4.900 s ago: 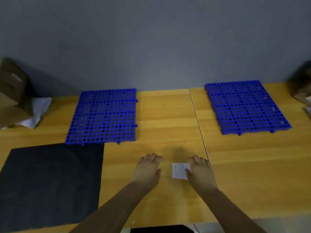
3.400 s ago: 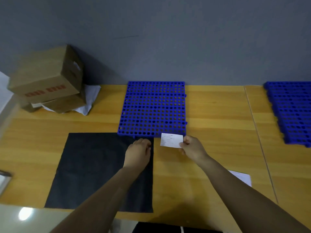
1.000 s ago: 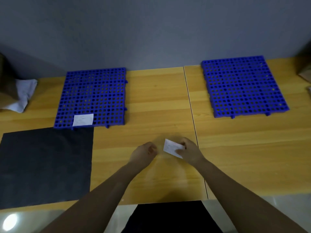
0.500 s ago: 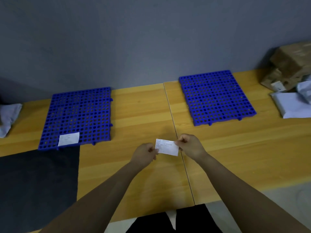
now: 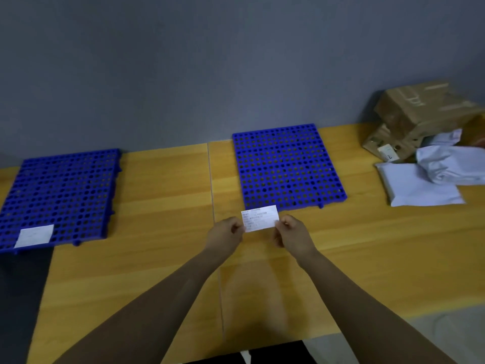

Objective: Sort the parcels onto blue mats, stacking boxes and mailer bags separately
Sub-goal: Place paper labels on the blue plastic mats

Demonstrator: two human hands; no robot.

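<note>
Two blue perforated mats lie on the wooden table: the left mat [image 5: 60, 190] carries a white paper label [image 5: 34, 235] at its front left corner, the right mat [image 5: 286, 164] is bare. My left hand [image 5: 227, 237] and my right hand [image 5: 292, 233] both pinch a second white printed label [image 5: 260, 218], held just in front of the right mat's near edge. At the far right, brown cardboard boxes [image 5: 420, 111] are piled by the wall, with white mailer bags [image 5: 422, 187] lying in front of them.
A black sheet [image 5: 18, 298] covers the table's near left part. A seam [image 5: 214, 206] runs between the two tabletops. The grey wall stands right behind the mats. The table's front edge is close to my body.
The view has swung right, bringing the boxes and mailer bags further in. Both hands carried the label forward, up to the right mat's near edge.
</note>
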